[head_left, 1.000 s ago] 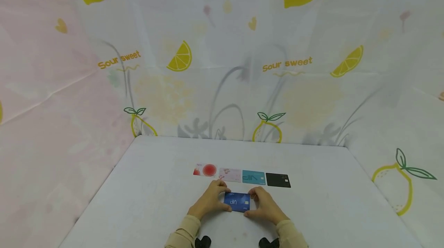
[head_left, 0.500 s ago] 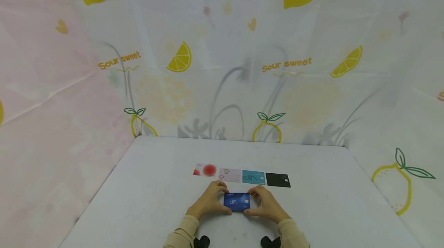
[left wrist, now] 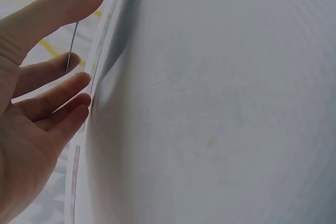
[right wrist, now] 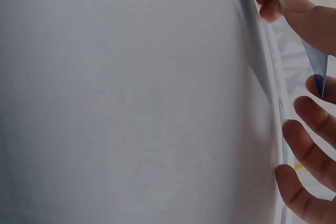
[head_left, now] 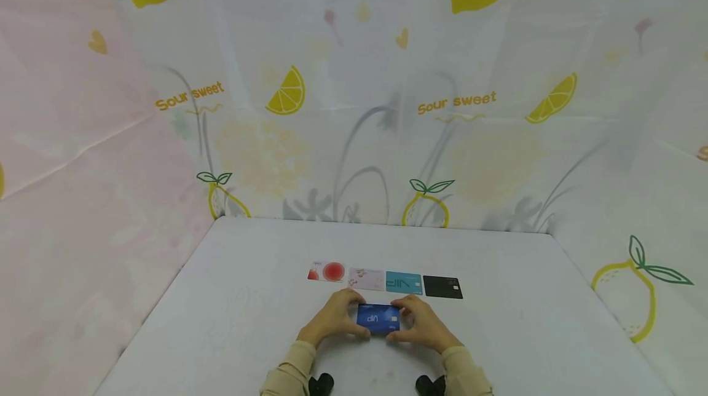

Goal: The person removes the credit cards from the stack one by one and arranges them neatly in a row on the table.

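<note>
A blue VIP card (head_left: 378,320) with a small chip is held by both hands near the front middle of the table, its lettering upside down. My left hand (head_left: 330,317) pinches its left end between thumb and index finger. At the right end, the thumb and index finger of my right hand (head_left: 426,324) grip the card's corners. In the left wrist view the card (left wrist: 73,43) appears edge-on, raised over the white surface. The right wrist view shows the card (right wrist: 316,59) as a thin blue sliver, the other fingers spread below it.
Beyond the hands lie cards in a row: a white one with a red circle (head_left: 334,271), a pale pink one (head_left: 367,279), a teal VIP one (head_left: 404,283) and a black one (head_left: 442,287). A lemon-print cloth (head_left: 354,156) hangs behind the white table (head_left: 249,297).
Both hands have shifted the blue card slightly away from the body, toward the row. Its face tilts a little differently now. The row of cards has stayed in place.
</note>
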`<state>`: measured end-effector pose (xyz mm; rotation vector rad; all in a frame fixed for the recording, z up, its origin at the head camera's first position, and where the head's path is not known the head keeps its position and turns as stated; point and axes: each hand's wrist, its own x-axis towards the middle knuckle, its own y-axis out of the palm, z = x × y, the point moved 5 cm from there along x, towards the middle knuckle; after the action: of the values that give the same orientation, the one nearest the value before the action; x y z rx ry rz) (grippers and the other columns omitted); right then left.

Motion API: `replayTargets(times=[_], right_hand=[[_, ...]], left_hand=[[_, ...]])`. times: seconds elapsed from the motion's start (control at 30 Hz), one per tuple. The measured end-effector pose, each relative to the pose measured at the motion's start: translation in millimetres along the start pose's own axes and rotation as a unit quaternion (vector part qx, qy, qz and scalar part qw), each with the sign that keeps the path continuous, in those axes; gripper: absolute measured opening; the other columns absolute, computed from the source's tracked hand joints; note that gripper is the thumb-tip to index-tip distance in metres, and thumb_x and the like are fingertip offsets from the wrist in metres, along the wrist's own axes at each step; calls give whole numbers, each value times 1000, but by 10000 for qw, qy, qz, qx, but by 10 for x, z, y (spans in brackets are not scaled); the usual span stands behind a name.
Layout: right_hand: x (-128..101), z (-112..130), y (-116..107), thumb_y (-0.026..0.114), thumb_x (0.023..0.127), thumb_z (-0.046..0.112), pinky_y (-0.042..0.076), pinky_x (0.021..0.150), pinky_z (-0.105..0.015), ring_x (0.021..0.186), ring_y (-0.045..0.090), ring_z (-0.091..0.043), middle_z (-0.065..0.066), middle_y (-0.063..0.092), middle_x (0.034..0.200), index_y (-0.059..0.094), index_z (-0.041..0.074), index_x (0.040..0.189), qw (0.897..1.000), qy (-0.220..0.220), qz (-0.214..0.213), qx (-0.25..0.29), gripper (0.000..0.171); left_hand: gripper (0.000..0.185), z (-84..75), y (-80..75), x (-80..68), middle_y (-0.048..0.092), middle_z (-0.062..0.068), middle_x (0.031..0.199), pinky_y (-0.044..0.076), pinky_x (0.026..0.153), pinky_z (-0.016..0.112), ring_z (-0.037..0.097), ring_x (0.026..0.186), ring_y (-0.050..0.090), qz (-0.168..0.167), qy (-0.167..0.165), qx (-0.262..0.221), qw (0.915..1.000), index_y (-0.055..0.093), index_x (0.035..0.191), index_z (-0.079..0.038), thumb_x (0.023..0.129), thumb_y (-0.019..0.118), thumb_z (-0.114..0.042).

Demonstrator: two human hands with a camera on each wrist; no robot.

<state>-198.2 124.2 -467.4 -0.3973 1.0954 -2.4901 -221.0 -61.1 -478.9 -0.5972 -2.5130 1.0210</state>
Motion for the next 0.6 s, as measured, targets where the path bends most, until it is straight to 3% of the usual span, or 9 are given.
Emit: replayTargets(times=[0.37,0.6], right_hand=[[-38,-14,-65,82,71,32,49,78,-41,92,56,-23,-7,57,106,59,-1,120,9998,93,87,-131,63],[-73,-71,-111,81,71,34,49,77,-41,93,56,-24,-7,57,109,59,2,121,9997,258,54,-9,63]], left_hand=[[59,-29,38,8,65,10,106,47,91,44,27,102,58,179,-292,-321,9989,64,108,1,62,86,-27],[60,-48,41,29,66,8,103,47,91,44,26,101,59,57,-142,-357,9992,65,107,1,61,87,-30]])
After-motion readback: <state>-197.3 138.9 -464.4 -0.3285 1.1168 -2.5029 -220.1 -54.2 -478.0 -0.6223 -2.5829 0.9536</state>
